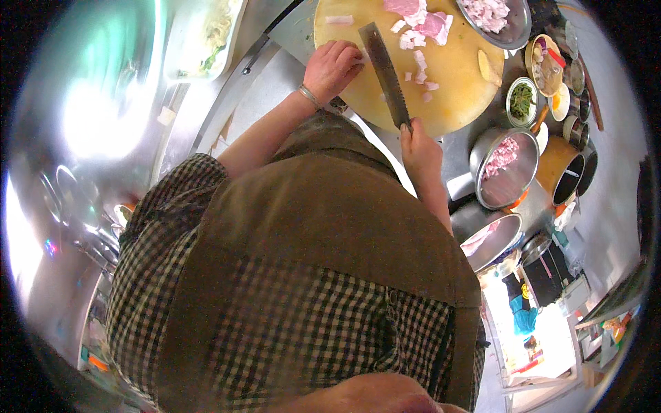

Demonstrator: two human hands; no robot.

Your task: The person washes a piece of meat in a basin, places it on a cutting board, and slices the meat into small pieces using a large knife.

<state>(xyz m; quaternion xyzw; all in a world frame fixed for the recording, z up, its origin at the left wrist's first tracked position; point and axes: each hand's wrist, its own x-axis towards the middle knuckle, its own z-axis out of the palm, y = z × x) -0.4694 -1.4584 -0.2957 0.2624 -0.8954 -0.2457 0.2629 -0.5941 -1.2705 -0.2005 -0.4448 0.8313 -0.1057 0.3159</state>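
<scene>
My right hand [422, 149] grips the handle of a cleaver [386, 75], whose dark blade lies across a round yellow cutting board [465, 100]. On the board left of the blade, my left hand [334, 67] has its fingers bent on a small pale strip of meat [363, 57], partly hidden by them. A pale strip of fat [339, 20] lies near the board's left edge. Beyond the blade are larger pink pieces of meat [435, 27], with small cubes of fat [420, 60] scattered nearer me. A yellowish peeled piece [486, 67], perhaps ginger, sits at the right edge.
A metal bowl of pale diced meat [485, 14] overlaps the board's far right. Bowls of greens [521, 101], cut pink meat [500, 157] and a larger piece of meat [480, 240] stand at right, near a brown pot [557, 165]. A white tray with vegetables [204, 41] is at left.
</scene>
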